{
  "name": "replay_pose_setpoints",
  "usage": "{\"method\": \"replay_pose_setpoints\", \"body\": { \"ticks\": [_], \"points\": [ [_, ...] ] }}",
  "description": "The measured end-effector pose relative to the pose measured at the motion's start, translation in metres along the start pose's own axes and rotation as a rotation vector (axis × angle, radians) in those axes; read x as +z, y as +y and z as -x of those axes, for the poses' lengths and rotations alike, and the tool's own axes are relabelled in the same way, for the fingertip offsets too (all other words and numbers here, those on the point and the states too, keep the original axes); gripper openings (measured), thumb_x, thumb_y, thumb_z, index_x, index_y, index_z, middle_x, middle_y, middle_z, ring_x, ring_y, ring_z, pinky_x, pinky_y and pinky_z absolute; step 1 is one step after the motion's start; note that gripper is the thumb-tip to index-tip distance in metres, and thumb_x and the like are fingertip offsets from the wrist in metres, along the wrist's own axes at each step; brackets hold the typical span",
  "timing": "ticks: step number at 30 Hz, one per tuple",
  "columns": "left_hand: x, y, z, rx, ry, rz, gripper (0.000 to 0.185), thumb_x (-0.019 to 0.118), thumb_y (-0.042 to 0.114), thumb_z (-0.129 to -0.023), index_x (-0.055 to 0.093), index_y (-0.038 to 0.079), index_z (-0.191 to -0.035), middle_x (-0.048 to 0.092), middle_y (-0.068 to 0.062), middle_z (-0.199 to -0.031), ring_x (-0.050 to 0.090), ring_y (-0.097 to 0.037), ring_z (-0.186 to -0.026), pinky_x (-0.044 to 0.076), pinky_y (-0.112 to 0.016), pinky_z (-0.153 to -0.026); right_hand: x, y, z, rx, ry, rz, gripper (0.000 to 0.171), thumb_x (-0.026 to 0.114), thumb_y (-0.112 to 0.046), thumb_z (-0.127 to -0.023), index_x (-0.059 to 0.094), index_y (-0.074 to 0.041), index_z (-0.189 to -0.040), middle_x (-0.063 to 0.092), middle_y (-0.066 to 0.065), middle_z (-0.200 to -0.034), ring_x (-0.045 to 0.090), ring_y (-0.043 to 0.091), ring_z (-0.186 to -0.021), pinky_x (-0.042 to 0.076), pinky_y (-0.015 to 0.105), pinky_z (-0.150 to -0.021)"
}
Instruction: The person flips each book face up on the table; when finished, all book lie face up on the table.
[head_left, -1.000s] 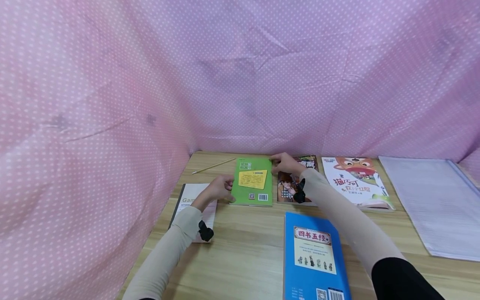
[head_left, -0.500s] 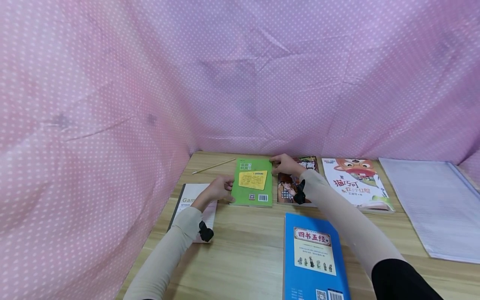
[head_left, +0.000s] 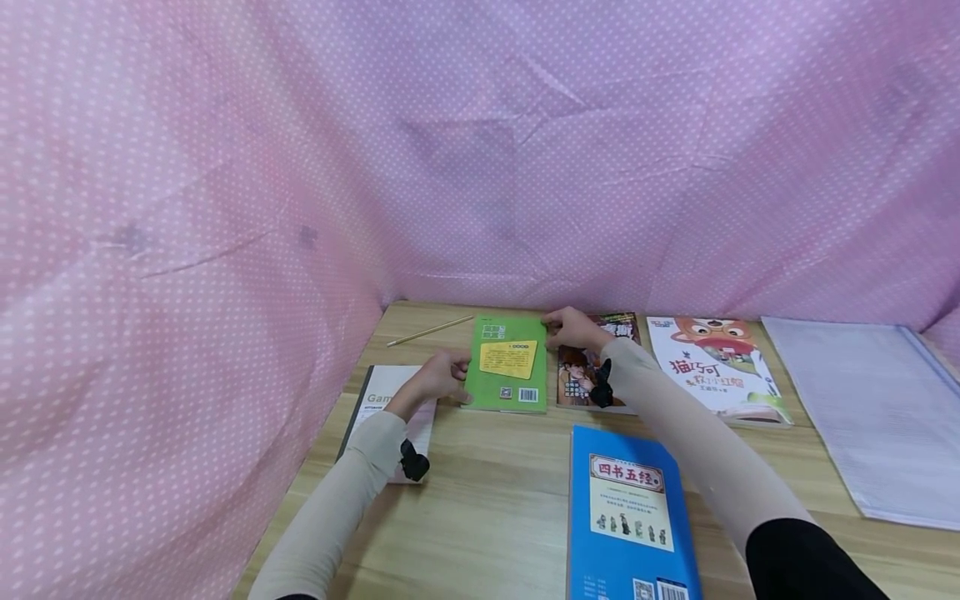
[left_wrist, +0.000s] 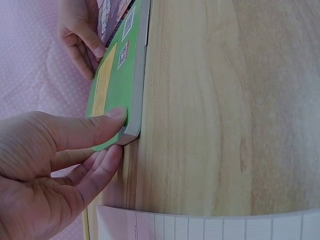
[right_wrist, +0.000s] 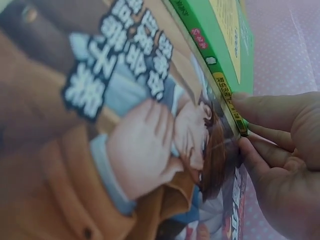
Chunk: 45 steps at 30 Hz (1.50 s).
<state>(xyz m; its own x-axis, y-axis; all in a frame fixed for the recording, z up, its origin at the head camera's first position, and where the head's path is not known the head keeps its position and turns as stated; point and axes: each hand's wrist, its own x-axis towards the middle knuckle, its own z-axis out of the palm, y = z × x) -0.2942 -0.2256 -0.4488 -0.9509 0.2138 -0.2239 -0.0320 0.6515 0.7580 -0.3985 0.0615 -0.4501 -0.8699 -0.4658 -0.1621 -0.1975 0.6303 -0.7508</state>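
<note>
A green book (head_left: 487,396) with a yellow panel lies flat at the back of the wooden table. My left hand (head_left: 438,377) pinches its left edge; in the left wrist view the thumb presses on the cover near a corner, with the fingers at the side below. On the opposite edge my right hand (head_left: 573,328) pinches the green book near its far right corner. In the right wrist view that thumb lies at the spine (right_wrist: 227,92). A comic-style book (head_left: 581,379) with a brown-coated figure lies just right of the green one, partly under my right forearm.
A white notebook (head_left: 390,383) lies under my left wrist, with a pencil (head_left: 430,331) behind it. To the right are a white picture book (head_left: 720,375) and a translucent plastic sheet (head_left: 862,408). A blue book (head_left: 630,567) lies in front. Pink dotted cloth (head_left: 480,167) hangs behind.
</note>
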Motion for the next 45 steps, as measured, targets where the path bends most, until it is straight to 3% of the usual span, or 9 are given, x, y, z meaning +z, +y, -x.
{"method": "replay_pose_setpoints", "body": {
  "ticks": [3, 6, 11, 22, 29, 37, 45],
  "points": [
    [0.001, 0.000, 0.000, 0.007, 0.000, -0.010, 0.080, 0.086, -0.013, -0.066, 0.058, -0.002, -0.140, 0.062, -0.013, -0.117, 0.059, -0.023, -0.106, 0.054, -0.034, -0.100, 0.001, 0.001, 0.001, 0.002, -0.005, -0.011, 0.063, 0.072, -0.002, -0.090, 0.047, 0.007, -0.147, 0.057, 0.024, -0.138, 0.051, 0.026, -0.103, 0.047, 0.033, -0.086],
    [0.002, 0.000, 0.000, 0.010, 0.001, -0.016, 0.080, 0.085, -0.013, -0.066, 0.057, -0.003, -0.141, 0.062, -0.014, -0.117, 0.059, -0.023, -0.106, 0.054, -0.034, -0.100, 0.001, 0.003, 0.002, 0.007, -0.016, -0.034, 0.063, 0.072, -0.003, -0.091, 0.046, 0.006, -0.148, 0.053, 0.026, -0.145, 0.054, 0.032, -0.118, 0.050, 0.040, -0.101],
    [0.002, 0.002, 0.001, 0.012, 0.001, -0.019, 0.080, 0.085, -0.013, -0.067, 0.057, -0.003, -0.141, 0.062, -0.013, -0.117, 0.059, -0.024, -0.106, 0.054, -0.035, -0.100, 0.001, 0.006, 0.005, 0.009, -0.022, -0.088, 0.064, 0.071, -0.003, -0.092, 0.045, 0.005, -0.150, 0.044, 0.027, -0.154, 0.044, 0.041, -0.141, 0.042, 0.053, -0.116],
    [0.003, 0.004, 0.003, 0.037, -0.001, -0.033, 0.064, 0.085, -0.013, -0.066, 0.065, -0.003, -0.126, 0.062, -0.013, -0.111, 0.059, -0.024, -0.103, 0.054, -0.033, -0.096, 0.001, 0.009, 0.006, 0.013, -0.011, -0.196, 0.061, 0.068, -0.005, -0.095, 0.045, 0.002, -0.151, 0.047, 0.026, -0.151, 0.045, 0.041, -0.140, 0.042, 0.052, -0.116],
    [0.003, 0.002, 0.003, 0.054, -0.012, -0.022, 0.053, 0.085, -0.014, -0.065, 0.066, -0.004, -0.114, 0.061, -0.014, -0.109, 0.059, -0.023, -0.101, 0.054, -0.031, -0.093, 0.000, 0.007, 0.007, 0.007, 0.045, -0.285, 0.057, 0.067, -0.003, -0.096, 0.048, -0.002, -0.150, 0.050, 0.023, -0.151, 0.047, 0.038, -0.141, 0.042, 0.050, -0.116],
    [0.002, -0.001, 0.003, 0.045, -0.012, 0.004, 0.061, 0.084, -0.015, -0.065, 0.068, -0.001, -0.123, 0.064, -0.015, -0.113, 0.060, -0.025, -0.104, 0.055, -0.034, -0.097, -0.008, -0.005, 0.011, 0.000, 0.079, -0.437, 0.055, 0.064, 0.000, -0.097, 0.047, -0.003, -0.150, 0.053, 0.022, -0.148, 0.052, 0.037, -0.137, 0.045, 0.049, -0.114],
    [0.002, 0.001, 0.001, 0.062, -0.043, 0.019, 0.057, 0.083, -0.016, -0.067, 0.067, -0.004, -0.120, 0.063, -0.016, -0.115, 0.059, -0.026, -0.105, 0.054, -0.033, -0.097, -0.013, -0.014, 0.018, -0.042, 0.103, -0.490, 0.054, 0.059, 0.003, -0.099, 0.045, -0.002, -0.151, 0.050, 0.022, -0.152, 0.049, 0.038, -0.140, 0.042, 0.051, -0.116]
  ]
}}
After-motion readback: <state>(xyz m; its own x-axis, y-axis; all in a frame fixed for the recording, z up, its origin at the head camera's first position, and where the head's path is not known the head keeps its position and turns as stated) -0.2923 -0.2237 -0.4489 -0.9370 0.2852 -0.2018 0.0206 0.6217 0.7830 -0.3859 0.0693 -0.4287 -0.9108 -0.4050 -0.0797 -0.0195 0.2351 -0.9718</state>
